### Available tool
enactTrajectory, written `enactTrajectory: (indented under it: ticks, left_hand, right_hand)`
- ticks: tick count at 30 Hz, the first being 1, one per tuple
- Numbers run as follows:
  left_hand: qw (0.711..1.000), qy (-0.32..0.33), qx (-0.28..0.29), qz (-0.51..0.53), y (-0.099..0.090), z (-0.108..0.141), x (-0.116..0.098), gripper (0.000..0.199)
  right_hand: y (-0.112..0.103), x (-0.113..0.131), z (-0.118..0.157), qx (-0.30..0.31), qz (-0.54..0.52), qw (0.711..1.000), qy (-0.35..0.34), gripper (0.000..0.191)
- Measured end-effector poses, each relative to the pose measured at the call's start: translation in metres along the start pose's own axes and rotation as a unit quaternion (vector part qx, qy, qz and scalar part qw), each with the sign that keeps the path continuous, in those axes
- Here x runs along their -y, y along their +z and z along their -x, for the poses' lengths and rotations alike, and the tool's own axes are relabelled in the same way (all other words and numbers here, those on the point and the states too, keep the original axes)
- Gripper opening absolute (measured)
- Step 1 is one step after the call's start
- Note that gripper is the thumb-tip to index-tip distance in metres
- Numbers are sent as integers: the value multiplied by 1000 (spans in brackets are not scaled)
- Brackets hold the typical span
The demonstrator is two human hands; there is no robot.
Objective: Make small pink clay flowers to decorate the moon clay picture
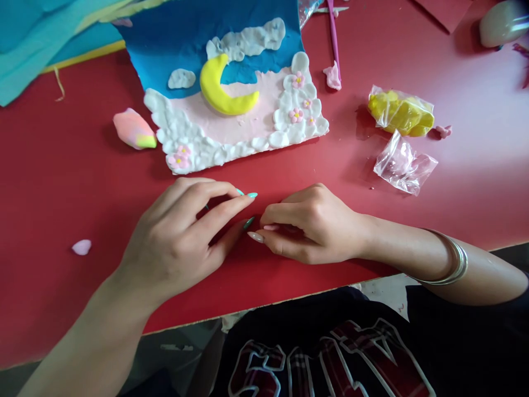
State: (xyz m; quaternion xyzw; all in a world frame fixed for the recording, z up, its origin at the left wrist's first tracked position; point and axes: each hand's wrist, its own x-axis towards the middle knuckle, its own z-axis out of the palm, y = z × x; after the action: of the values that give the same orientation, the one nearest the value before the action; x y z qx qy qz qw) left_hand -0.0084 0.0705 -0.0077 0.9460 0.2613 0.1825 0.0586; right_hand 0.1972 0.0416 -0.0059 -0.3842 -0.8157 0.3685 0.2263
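My left hand (182, 231) hovers over the red table below the clay picture, its fingers bent and fingertips apart, with nothing visible between them. Close by on the right, my right hand (312, 223) has its fingers curled in; anything inside is hidden. The clay picture (248, 132) has a blue sky, a yellow moon (215, 91), white clouds (252, 41) and white puffs along the lower edge with small pink flowers (296, 114). A pink lump with a yellow end (132, 128) lies left of it, and a small pink piece (81, 247) sits farther left.
On the right of the red table (454, 204) lie a bag of yellow clay (400, 112) and a bag of pale pink clay (405, 165). A pink stick (334, 38) stretches beside the picture. A whitish bottle (502, 25) is at top right. Blue-green sheets (37, 44) cover the top left.
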Motion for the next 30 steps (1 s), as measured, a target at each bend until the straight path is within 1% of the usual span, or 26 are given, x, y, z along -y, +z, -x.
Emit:
enactTrajectory:
  ticks: [4,10,21,23,27,30]
  left_hand:
    - [1000,-1,1,-2,0,0,0,38]
    - [1000,-5,-9,-13,1,0,-2,31]
    - [1000,5,-7,-24,0,-1,-1,33]
    - [1000,-11,-2,-17,0,0,-2,34]
    - [998,-65,18,19,-2,0,-5,31]
    - [996,-76,21,33,-2,0,-5,30]
  right_hand:
    - [0,0,0,5,7,1000,1,28]
    - [0,0,0,4,13,1000,-6,30]
    - [0,0,1,9,17,1000,-3,29]
    - [0,0,1,9,19,1000,-3,29]
    - [0,0,1,10,21,1000,-3,29]
    - [0,0,0,12,25,1000,-4,29]
